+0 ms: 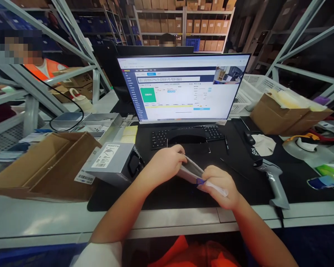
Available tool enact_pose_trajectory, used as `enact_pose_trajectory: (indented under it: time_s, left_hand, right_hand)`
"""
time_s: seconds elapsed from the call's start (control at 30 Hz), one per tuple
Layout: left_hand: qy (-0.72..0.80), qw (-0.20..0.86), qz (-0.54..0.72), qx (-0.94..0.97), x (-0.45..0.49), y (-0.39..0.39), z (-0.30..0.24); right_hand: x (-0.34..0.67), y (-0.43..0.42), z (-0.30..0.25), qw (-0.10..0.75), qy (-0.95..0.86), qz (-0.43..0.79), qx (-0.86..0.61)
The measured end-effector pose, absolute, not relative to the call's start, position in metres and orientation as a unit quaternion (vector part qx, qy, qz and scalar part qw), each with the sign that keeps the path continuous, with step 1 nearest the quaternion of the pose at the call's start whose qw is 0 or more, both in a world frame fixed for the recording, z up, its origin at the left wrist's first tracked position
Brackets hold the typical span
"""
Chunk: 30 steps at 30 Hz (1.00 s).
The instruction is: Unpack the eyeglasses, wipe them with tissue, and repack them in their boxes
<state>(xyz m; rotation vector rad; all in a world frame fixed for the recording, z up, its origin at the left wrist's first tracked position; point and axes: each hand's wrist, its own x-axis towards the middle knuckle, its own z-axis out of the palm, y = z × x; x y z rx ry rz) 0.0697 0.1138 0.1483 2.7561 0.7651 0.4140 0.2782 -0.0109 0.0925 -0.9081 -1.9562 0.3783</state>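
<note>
Over the black desk mat (161, 196), both hands hold a flat grey pouch-like thing (192, 167) whose upper edges are parted. My left hand (168, 161) grips its left end, fingers curled over the edge. My right hand (219, 185) is closed on the other end. A white strip (217, 188) and a small blue piece (200, 181) show at my right fingers; I cannot tell whether they belong to the pouch. Left of my left forearm stands a grey product box (111, 161) with a barcode label. Beyond the hands lies a black keyboard (158, 139).
A lit monitor (178, 96) stands behind the keyboard. An open cardboard box (44, 167) is at left. On the right lie a barcode scanner (274, 181), a mouse (249, 138) and a cardboard box (281, 115). A person in an orange vest (48, 68) is far left.
</note>
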Motion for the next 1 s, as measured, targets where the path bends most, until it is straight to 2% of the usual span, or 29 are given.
enact_pose_trajectory:
  time_s: [0.1,0.2,0.27,0.37,0.43,0.63,0.73,0.9,0.97,1.0]
  left_hand:
    - [0.216,0.183,0.071,0.956,0.077,0.115,0.142]
    - [0.179,0.226,0.071,0.955,0.083,0.120,0.136]
    - [0.175,0.243,0.072,0.951,0.084,0.123,0.133]
    - [0.173,0.280,0.067,0.942,0.086,0.122,0.131]
    - [0.163,0.315,0.066,0.933,0.088,0.117,0.130]
    - [0.057,0.494,0.116,0.860,0.095,0.105,0.129]
    - [0.064,0.517,0.117,0.845,0.093,0.108,0.129]
    - [0.119,0.574,0.037,0.810,0.095,0.111,0.122]
    - [0.114,0.582,0.056,0.803,0.100,0.108,0.118]
    - [0.118,0.572,0.088,0.807,0.103,0.106,0.116]
  right_hand:
    - [0.284,-0.011,0.091,0.458,-0.755,0.222,-0.413]
    - [0.300,-0.013,0.092,0.501,-0.664,0.316,-0.457]
    - [0.315,-0.016,0.096,0.595,-0.592,0.331,-0.431]
    - [0.328,-0.019,0.107,0.783,-0.443,0.276,-0.337]
    - [0.321,-0.018,0.116,0.841,-0.363,0.245,-0.318]
    - [0.258,-0.001,0.121,0.866,-0.325,0.168,-0.340]
    - [0.252,0.000,0.112,0.866,-0.348,0.061,-0.353]
    - [0.271,-0.022,0.089,0.783,-0.416,-0.199,-0.417]
    - [0.272,-0.036,0.080,0.739,-0.490,-0.189,-0.422]
    - [0.270,-0.042,0.077,0.721,-0.518,-0.142,-0.437]
